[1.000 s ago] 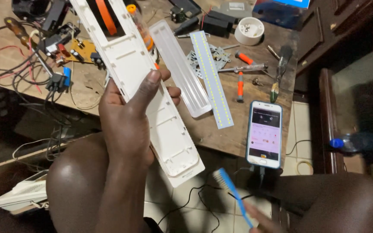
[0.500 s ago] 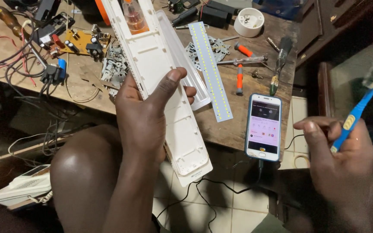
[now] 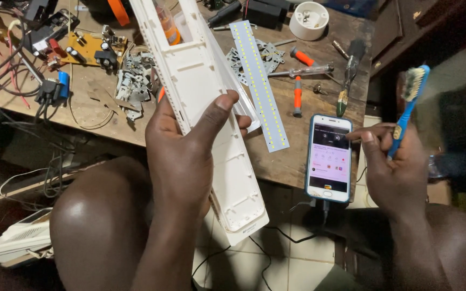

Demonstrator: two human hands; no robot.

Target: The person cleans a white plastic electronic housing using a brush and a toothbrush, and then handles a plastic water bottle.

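My left hand grips a long white plastic lamp housing, thumb pressed across its flat back; the housing slants from the workbench down over my knees. My right hand holds a blue toothbrush upright, worn bristles at the top, just right of a smartphone with a lit screen lying at the bench's front edge. One finger of that hand reaches toward the phone's upper right corner. A white LED strip board lies on the bench between housing and phone.
The wooden workbench carries a yellow circuit board, tangled wires, metal brackets, orange-handled screwdrivers, a white round cap and a black box. A cable drops from the phone to the tiled floor. A white device lies lower left.
My right hand rose from below the bench with the toothbrush and now sits beside the phone. The housing shifted slightly lower and rightward in my left hand.
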